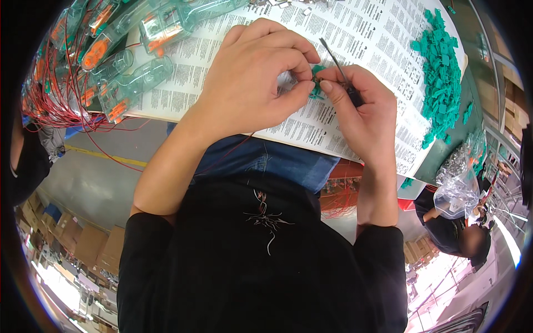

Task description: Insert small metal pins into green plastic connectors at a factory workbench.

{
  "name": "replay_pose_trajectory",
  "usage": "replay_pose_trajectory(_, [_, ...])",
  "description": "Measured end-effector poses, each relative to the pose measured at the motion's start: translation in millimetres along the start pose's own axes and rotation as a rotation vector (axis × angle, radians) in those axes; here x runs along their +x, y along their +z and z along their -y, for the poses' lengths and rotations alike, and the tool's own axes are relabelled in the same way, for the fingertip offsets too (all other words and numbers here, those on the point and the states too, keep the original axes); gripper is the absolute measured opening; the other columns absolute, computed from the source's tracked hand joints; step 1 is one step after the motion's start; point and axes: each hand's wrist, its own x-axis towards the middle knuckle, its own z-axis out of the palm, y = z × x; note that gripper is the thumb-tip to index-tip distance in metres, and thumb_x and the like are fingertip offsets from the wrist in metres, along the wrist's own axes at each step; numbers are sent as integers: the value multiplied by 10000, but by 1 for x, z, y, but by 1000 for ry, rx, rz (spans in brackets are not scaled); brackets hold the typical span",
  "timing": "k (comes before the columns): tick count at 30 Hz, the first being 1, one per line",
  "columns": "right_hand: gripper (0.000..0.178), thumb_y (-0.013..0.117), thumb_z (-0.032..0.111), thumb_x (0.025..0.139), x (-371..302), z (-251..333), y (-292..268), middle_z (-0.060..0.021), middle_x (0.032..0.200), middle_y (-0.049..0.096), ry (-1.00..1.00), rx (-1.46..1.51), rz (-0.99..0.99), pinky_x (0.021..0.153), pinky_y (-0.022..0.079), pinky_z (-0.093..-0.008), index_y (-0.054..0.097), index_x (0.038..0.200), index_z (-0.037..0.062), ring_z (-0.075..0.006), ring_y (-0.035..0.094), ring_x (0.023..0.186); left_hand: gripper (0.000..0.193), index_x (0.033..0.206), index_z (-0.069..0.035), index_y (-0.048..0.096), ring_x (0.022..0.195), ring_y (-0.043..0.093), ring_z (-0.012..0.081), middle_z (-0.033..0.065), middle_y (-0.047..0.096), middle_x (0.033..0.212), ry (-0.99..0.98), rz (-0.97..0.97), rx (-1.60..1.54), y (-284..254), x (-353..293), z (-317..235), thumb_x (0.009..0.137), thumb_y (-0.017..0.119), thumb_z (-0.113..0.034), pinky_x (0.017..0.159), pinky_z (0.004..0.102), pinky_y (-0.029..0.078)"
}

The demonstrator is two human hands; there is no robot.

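Observation:
Over the printed paper, my left hand (250, 77) has its thumb and index finger closed on a small green plastic part (316, 94). Facing it, my right hand (369, 111) brings its thumb and fingertip to the same part. A screwdriver (354, 95) with a black handle lies in the right hand, its thin dark shaft slanting up and left past the fingers. Fingertips cover much of the green part, so its shape and any detail inside are hidden.
Printed sheets (383, 39) cover the table. Green plastic pieces (441, 72) are heaped at right, near a clear bag (458, 188). Clear green housings (136, 83) with orange inserts and red wires (53, 108) crowd the left. Small metal pieces (283, 3) lie at the far edge. A person (455, 233) is at lower right.

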Motion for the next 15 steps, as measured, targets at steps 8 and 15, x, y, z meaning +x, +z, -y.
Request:
replay_pose_trajectory(8, [124,728,-4,915,6,-8,5,-79,918,742,-132,209,-33,772,542,-260,751,1036,-16,-140,689,834,83,780,-120,686,1135,596,221,-43,720,1079,-10,22,6,-1,2,-1,759,750,-168,997,395,373])
replay_pose_trajectory(15, [133,739,6,913,7,-12,4,-74,929,741,-97,168,-11,761,539,-252,756,1043,-16,-125,679,830,97,767,-117,682,1124,596,224,-41,711,1063,-12,29,8,-2,2,-1,743,762,-165,993,394,371])
